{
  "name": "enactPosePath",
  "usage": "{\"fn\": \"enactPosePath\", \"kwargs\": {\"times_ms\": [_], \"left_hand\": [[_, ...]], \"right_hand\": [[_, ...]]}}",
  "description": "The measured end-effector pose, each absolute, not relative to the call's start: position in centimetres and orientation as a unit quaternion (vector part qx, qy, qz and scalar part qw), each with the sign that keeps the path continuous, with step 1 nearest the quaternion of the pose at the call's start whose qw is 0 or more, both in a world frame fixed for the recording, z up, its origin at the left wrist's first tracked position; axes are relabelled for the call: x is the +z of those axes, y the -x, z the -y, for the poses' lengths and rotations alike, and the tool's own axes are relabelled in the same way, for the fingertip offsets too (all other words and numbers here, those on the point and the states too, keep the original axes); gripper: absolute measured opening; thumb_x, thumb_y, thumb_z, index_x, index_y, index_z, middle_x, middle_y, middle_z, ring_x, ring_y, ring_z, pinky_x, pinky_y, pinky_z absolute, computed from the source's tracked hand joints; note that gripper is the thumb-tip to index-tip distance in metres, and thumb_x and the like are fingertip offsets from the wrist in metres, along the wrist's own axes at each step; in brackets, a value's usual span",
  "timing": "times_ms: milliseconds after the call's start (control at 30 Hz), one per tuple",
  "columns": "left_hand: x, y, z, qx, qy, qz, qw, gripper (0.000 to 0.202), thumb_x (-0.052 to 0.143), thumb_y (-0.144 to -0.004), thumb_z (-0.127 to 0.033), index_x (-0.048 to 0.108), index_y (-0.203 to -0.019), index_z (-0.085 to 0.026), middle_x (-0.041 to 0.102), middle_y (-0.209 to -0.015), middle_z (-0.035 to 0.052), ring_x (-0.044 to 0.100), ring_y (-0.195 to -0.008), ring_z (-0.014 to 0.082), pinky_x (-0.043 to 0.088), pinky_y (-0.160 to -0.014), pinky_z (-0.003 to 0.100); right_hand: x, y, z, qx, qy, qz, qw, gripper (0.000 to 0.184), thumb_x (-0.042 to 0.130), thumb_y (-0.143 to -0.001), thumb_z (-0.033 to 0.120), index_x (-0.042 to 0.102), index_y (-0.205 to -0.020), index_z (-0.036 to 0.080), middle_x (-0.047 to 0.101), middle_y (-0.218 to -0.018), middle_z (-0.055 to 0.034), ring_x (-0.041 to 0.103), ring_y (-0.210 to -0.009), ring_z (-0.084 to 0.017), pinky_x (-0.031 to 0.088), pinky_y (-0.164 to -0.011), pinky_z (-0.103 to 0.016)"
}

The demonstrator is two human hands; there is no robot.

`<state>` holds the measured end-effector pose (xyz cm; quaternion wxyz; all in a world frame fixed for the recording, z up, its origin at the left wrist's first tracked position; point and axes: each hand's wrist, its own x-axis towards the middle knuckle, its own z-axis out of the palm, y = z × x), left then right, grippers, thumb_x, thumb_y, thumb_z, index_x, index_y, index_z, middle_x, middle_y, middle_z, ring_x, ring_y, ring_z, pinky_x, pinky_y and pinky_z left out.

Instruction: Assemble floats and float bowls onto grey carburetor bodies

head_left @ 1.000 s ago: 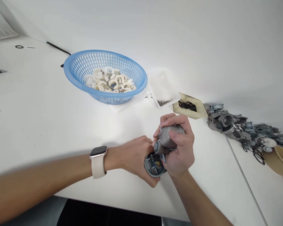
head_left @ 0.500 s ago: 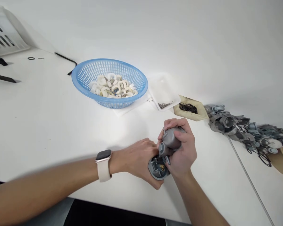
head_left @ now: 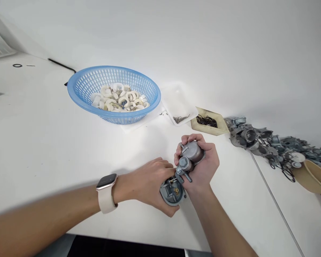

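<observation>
My left hand (head_left: 149, 185) is wrapped round a grey metal carburetor body (head_left: 172, 192), whose open face with brass parts shows upward. Close against it, my right hand (head_left: 205, 166) grips a dull grey carburetor float bowl (head_left: 192, 151), its rounded outside turned towards me. A hex bolt head and a small spout stick out at the bowl's lower end, just above the carburetor body. Whether the two parts touch there, I cannot tell. Fingers hide much of both parts.
A blue basket (head_left: 75, 91) holds white floats. Beyond my hands are a white tray (head_left: 176, 96) with small pins and a cream tray (head_left: 222, 126) of black rings. Carburetor parts (head_left: 250, 135) are heaped at right, beside a beige bowl (head_left: 307, 178) and another person's fingers.
The view has swung slightly right, bringing more of the beige bowl into sight. In my right hand the float bowl has turned a little, so its bolt and spout show more plainly.
</observation>
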<state>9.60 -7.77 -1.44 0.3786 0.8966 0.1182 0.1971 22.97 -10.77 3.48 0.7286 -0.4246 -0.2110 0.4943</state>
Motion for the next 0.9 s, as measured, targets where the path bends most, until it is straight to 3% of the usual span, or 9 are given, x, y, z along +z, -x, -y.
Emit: {"fn": "enactPosePath", "kwargs": {"times_ms": [567,733,900], "left_hand": [[-1.7,-9.5,7.8,0.203,-0.901,-0.112,0.368,0.039,0.081,-0.061,-0.044,0.06,-0.084,-0.022,0.069,-0.082,0.0026,0.066,-0.081,0.0245,0.052,-0.082,0.036],[-1.7,-9.6,7.7,0.217,-0.887,-0.101,0.394,0.036,0.08,-0.058,-0.038,0.055,-0.076,-0.022,0.066,-0.074,-0.0003,0.062,-0.073,0.0213,0.05,-0.077,0.034],[-1.8,-9.8,7.7,0.252,-0.871,-0.081,0.414,0.037,0.079,-0.057,-0.03,0.046,-0.072,-0.022,0.055,-0.063,-0.0059,0.049,-0.061,0.015,0.044,-0.066,0.03]], "right_hand": [[3.7,-22.8,11.3,0.492,0.377,0.292,0.729,0.014,0.052,-0.079,0.036,0.057,-0.078,0.023,0.049,-0.081,0.002,0.056,-0.054,-0.013,0.046,-0.034,-0.023],[4.0,-22.3,11.7,0.467,0.38,0.322,0.73,0.012,0.052,-0.08,0.032,0.059,-0.078,0.022,0.05,-0.081,0.0014,0.057,-0.053,-0.013,0.046,-0.034,-0.024],[3.9,-22.0,12.0,0.438,0.389,0.376,0.717,0.011,0.054,-0.08,0.028,0.063,-0.082,0.022,0.053,-0.084,-0.0003,0.059,-0.057,-0.014,0.048,-0.037,-0.025]]}}
